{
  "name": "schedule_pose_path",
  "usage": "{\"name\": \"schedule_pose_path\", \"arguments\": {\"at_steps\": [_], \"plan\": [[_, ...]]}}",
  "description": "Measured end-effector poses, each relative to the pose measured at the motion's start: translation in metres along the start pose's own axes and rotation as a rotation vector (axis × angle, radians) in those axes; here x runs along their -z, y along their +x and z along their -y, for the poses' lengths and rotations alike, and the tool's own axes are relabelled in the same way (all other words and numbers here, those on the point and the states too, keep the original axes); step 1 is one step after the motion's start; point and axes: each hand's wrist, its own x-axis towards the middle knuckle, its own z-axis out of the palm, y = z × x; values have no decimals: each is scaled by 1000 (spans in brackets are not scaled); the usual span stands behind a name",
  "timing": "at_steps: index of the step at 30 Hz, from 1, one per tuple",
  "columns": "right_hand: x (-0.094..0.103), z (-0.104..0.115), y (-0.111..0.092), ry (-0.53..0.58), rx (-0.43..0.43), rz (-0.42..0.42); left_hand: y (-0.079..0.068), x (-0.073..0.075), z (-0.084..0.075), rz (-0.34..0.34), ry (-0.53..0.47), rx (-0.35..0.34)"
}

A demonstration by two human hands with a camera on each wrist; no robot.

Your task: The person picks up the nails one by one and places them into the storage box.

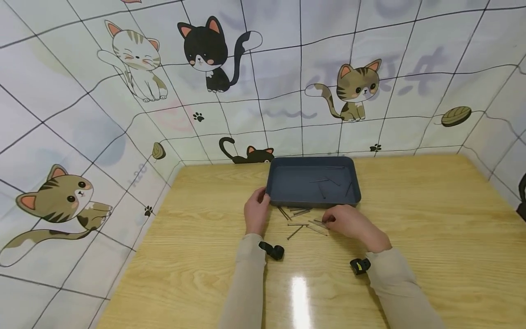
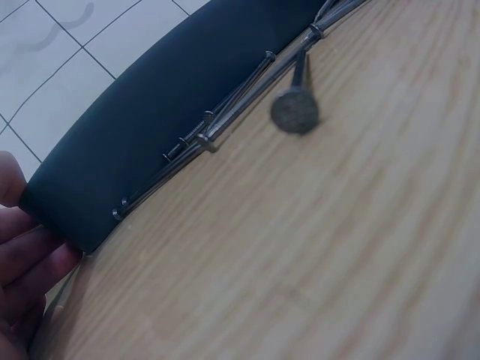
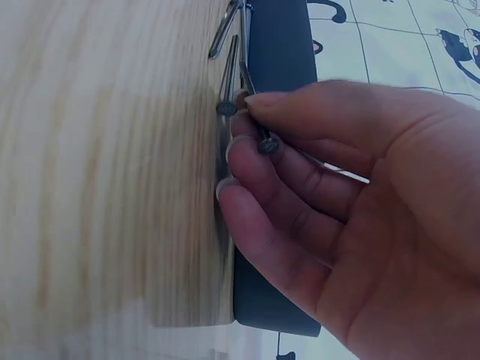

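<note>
A dark blue-grey tray (image 1: 287, 183) lies on the wooden table with several nails (image 1: 339, 181) inside it. At its front left corner my left hand (image 1: 256, 212) grips the wall, the thumb by the rim and the fingers lower down in the left wrist view. In front of the tray, my right hand (image 1: 349, 221) pinches a nail (image 3: 268, 142) between thumb and forefinger, its flat head hanging near the fingers. Several loose nails (image 1: 297, 225) lie on the table between the hands, some close against the tray's front wall. One nail head (image 2: 295, 111) points toward the left wrist camera.
Behind the tray stands a white wall covering (image 1: 283, 132) with grid lines and cartoon cats. The wooden table (image 1: 185, 274) extends to both sides of the tray. Each wrist bears a small black camera (image 1: 276, 251). A dark object (image 1: 522, 201) shows at the right edge.
</note>
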Motion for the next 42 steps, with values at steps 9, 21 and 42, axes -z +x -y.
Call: {"name": "schedule_pose_path", "arguments": {"at_steps": [9, 21, 42], "plan": [[1, -8, 0, 4, 8, -14, 0, -3, -3, -3, 6, 8], [2, -12, 1, 40, -11, 16, -1, -2, -6, -4, -2, 4], [-3, -9, -2, 33, -33, -17, -4, 2, -1, -4, 1, 2]]}}
